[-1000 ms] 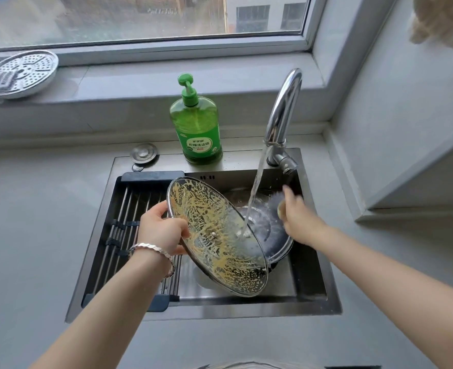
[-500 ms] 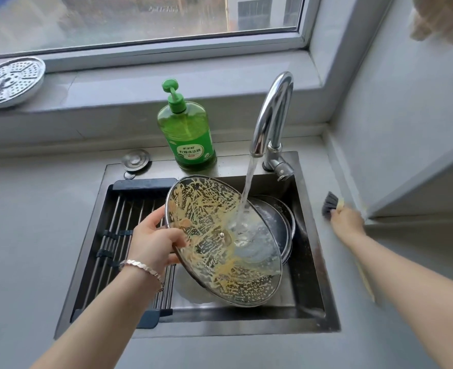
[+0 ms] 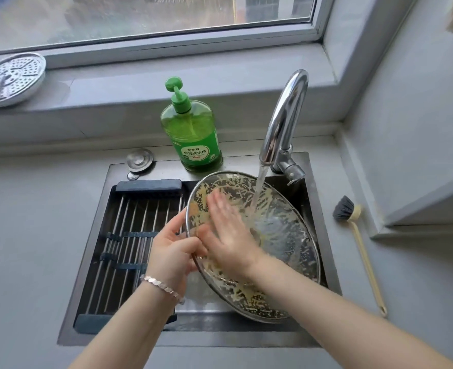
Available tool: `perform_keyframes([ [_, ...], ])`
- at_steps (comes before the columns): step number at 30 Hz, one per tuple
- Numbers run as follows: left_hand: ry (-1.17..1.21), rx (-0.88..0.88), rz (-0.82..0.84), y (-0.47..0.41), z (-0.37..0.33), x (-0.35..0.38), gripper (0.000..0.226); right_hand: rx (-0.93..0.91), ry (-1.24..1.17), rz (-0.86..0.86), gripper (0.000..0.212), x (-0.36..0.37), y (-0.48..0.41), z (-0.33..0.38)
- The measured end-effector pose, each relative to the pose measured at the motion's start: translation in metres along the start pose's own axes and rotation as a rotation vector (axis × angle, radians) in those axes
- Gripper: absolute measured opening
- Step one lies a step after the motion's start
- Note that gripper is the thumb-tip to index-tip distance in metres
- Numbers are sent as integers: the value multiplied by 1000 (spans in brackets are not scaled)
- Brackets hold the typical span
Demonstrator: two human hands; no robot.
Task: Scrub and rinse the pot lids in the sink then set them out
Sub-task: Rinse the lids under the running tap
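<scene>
over the sink [image 3: 316, 211], soapy glass lid [image 3: 286, 249] under running water [image 3: 258, 190]

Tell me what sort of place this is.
Likely a home kitchen: a steel sink with a faucet running onto a soapy pot lid, a dish soap bottle behind it, and a dish brush on the counter.

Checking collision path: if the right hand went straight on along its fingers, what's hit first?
The right hand lies flat on the smeared glass lid, fingers pointing toward the back left. Past the lid's rim, it would likely meet the green soap bottle first, though depth is unclear.
</scene>
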State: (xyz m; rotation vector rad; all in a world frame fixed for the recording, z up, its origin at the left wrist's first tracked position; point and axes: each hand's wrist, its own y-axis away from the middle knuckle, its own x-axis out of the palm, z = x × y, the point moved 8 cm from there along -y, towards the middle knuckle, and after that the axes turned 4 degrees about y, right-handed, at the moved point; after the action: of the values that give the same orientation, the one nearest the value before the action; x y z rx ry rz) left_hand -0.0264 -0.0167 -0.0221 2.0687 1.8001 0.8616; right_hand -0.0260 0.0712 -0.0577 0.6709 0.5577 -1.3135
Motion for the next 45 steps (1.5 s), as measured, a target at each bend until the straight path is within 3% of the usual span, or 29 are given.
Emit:
perform_keyframes([
  [4,0,15,-11,-5,-4,-10,71,-163,109,123,71,17,37,-10],
  [9,-13,-5,9,-3,1,-9,73,127,214,70,73,3,18,-55],
  [14,25,-38,44,-5,4,-10,74,-193,155,131,66,12,23,2],
  [17,-12,-51,75,-4,6,-6,75,-49,162,62,73,2,3,-17],
  [21,-11,-56,123,0,4,5,75,-74,88,15,72,-1,-19,-12],
  [24,11,-50,81,1,1,-1,75,122,140,-28,85,-7,-25,-55],
  [26,13,-39,54,2,-1,-5,74,254,148,22,76,-4,-20,-88],
  [31,15,-45,22,3,6,-10,72,376,146,50,67,4,1,-118],
  [33,8,-57,37,3,12,-6,73,323,81,59,68,6,-6,-97],
  [39,71,-41,19,-6,17,-7,74,-92,36,178,59,15,-2,4],
  [45,98,37,-64,-11,3,-27,74,-324,79,289,63,21,51,27],
])
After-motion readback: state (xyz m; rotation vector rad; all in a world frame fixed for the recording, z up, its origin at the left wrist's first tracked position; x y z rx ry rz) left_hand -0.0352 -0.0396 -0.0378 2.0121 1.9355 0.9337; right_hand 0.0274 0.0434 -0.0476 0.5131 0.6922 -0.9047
